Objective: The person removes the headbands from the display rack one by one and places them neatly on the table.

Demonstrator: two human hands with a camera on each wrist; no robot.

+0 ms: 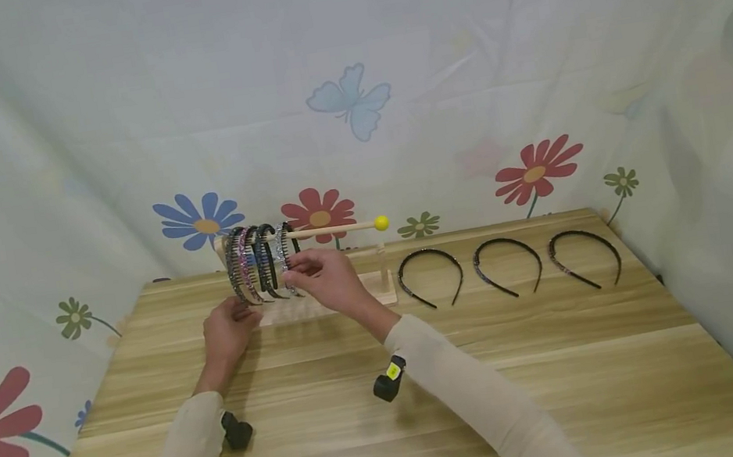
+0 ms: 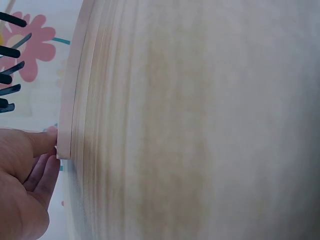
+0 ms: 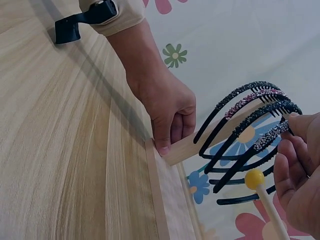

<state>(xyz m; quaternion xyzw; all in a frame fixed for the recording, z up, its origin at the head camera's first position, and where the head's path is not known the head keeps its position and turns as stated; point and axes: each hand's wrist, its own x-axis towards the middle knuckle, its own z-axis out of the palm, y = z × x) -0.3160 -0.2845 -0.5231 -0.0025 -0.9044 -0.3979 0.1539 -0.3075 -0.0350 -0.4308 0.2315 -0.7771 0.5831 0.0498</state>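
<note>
My right hand (image 1: pixel 331 279) pinches a silver-sparkled black headband (image 3: pixel 271 136) that hangs on the rod (image 1: pixel 338 229) of a wooden display stand. Left of it on the rod hang a pink-sparkled headband (image 3: pixel 246 106) and dark glittery headbands (image 3: pixel 235 94), toothed on the inside. A yellow ball (image 1: pixel 381 223) caps the rod's right end. Low at the stand's left end, my left hand (image 1: pixel 227 332) grips the corner of the wooden base (image 3: pixel 172 200) between thumb and fingers. The left wrist view shows that hand (image 2: pixel 25 175) at the base's edge; its fingertips are partly hidden.
Three black headbands lie in a row on the wooden table right of the stand: a near one (image 1: pixel 427 251), a middle one (image 1: pixel 507 241) and a far-right one (image 1: pixel 583 231). A flowered cloth (image 1: pixel 356 159) hangs behind the table and at its sides.
</note>
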